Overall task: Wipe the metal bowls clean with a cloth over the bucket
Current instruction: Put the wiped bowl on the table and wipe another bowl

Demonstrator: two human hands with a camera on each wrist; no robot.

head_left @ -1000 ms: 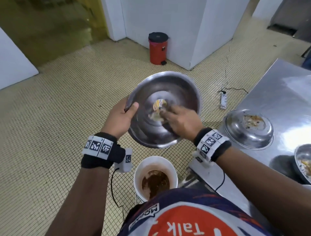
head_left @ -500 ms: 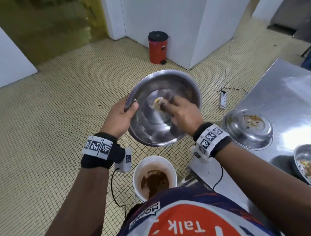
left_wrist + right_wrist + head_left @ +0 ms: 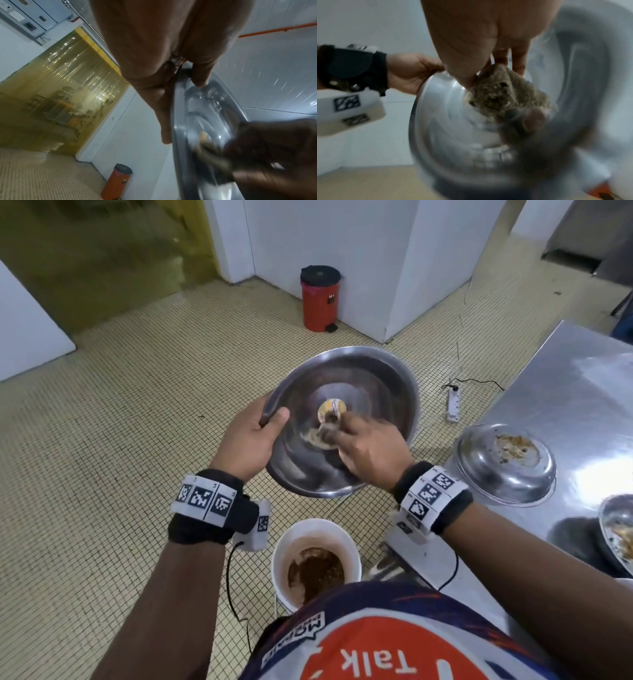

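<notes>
Right hand (image 3: 489,44) covers part of the cloth (image 3: 503,97); motion blur smears the bowl (image 3: 447,129) around it. Round sticker (image 3: 331,408) in the bowl: print too small to read. Another bowl (image 3: 616,529), right of the bucket (image 3: 284,546), is cut by the frame edge. Shirt hides the bucket's near rim.

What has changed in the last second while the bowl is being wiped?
The right hand slid the cloth across the bowl, uncovering the round sticker. The left hand still grips the rim, and the bucket below and the dirty bowls on the counter are unmoved.
</notes>
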